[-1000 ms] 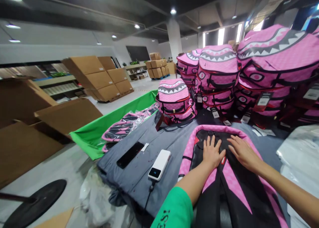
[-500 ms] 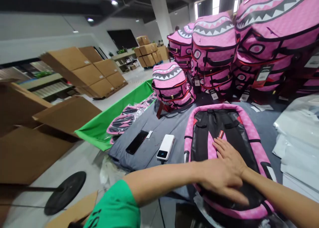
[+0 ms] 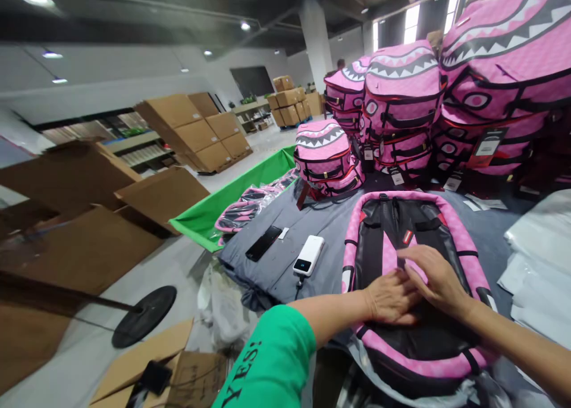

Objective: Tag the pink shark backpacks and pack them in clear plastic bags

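Note:
A pink and black backpack (image 3: pixel 466 241) lies with its strap side up on the grey cloth-covered table (image 3: pixel 332 215). My left hand (image 3: pixel 392 298), at the end of the green sleeve, rests on the black back panel, fingers stretched toward the right and partly under my right hand. My right hand (image 3: pixel 435 277) is over the pink strap area just below a small red label (image 3: pixel 407 237), its fingers bent and thumb side apart; whether it holds anything is hidden. Clear plastic shows under the backpack's lower edge.
Stacked pink backpacks (image 3: pixel 401 104) stand behind. Left of my hands lie a white power bank (image 3: pixel 309 254) and a black phone (image 3: pixel 263 244). White plastic bags (image 3: pixel 542 265) are at the right, a green bin (image 3: pixel 200 217) at the left, cartons beyond.
My left hand has moved from on top of my right hand down onto the back panel. My right hand has lifted and bent its fingers. The view has swung left.

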A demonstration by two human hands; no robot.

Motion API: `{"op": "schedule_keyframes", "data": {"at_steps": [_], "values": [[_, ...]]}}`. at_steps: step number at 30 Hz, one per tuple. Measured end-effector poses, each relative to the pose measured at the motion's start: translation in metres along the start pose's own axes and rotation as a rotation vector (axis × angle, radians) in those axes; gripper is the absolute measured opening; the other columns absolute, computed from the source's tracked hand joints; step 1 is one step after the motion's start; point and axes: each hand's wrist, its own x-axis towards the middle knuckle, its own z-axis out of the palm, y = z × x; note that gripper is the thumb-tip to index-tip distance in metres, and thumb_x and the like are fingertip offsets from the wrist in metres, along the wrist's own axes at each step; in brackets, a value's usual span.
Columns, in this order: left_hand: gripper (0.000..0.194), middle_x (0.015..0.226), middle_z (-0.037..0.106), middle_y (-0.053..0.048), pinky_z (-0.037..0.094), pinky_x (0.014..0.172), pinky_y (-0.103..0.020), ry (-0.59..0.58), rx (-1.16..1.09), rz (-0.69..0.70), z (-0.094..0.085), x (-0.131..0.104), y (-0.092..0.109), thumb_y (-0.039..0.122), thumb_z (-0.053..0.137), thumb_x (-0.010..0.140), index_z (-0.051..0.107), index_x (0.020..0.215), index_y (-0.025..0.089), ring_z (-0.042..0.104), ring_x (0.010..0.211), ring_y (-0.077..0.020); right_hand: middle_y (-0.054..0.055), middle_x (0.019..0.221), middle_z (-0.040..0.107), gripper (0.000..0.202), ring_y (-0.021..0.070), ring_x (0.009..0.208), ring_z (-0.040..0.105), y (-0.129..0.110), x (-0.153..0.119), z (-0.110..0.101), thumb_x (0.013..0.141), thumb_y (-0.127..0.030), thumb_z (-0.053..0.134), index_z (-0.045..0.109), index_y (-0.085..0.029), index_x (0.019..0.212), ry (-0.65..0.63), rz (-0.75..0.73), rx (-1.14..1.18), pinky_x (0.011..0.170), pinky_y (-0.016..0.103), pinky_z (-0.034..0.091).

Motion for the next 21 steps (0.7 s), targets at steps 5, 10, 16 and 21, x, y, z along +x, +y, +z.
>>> {"op": "schedule_keyframes", "data": {"at_steps": [5, 10, 16, 21], "values": [[0.067, 0.172, 0.017, -0.004, 0.013, 0.119, -0.073, 0.010, -0.129, -0.303, 0.003, -0.005, -0.016, 0.068, 0.052, 0.095, 0.034, 0.157, 0.046, 0.010, 0.155, -0.0465, 0.009, 0.103, 0.069, 0.030, 0.0218, 0.092, 0.060, -0.055, -0.010, -0.013, 0.091, -0.026, 0.041, 0.064, -0.020, 0.109, -0.590, -0.407, 0.315, 0.083, 0.037, 0.050], [0.058, 0.173, 0.008, 0.004, 0.012, 0.119, -0.076, 0.106, -0.200, -0.341, 0.023, -0.005, -0.019, 0.065, 0.041, 0.101, 0.027, 0.156, 0.052, 0.003, 0.157, -0.0443, 0.011, 0.109, 0.068, 0.037, 0.0240, 0.096, 0.058, -0.037, -0.037, 0.033, 0.080, -0.022, 0.041, 0.058, -0.019, 0.112, -0.510, -0.420, 0.400, 0.086, 0.043, 0.048], [0.058, 0.171, 0.014, 0.002, 0.010, 0.121, -0.076, 0.105, -0.303, -0.391, 0.017, -0.010, 0.003, 0.057, 0.057, 0.097, 0.041, 0.152, 0.048, 0.009, 0.156, -0.0471, 0.008, 0.105, 0.073, 0.033, 0.0230, 0.094, 0.065, -0.050, -0.049, 0.032, 0.086, -0.014, 0.039, 0.062, -0.021, 0.109, -0.329, -0.431, 0.191, 0.086, 0.042, 0.053], [0.074, 0.173, 0.003, -0.001, 0.010, 0.118, -0.079, 0.056, -0.411, -0.350, 0.006, -0.034, 0.050, 0.073, 0.047, 0.094, 0.024, 0.160, 0.047, 0.003, 0.157, -0.0464, -0.001, 0.134, 0.068, 0.039, 0.0182, 0.119, 0.064, -0.025, -0.031, -0.002, 0.101, -0.029, 0.040, 0.062, -0.036, 0.133, -0.237, -0.299, -0.208, 0.105, 0.036, 0.050]]}}
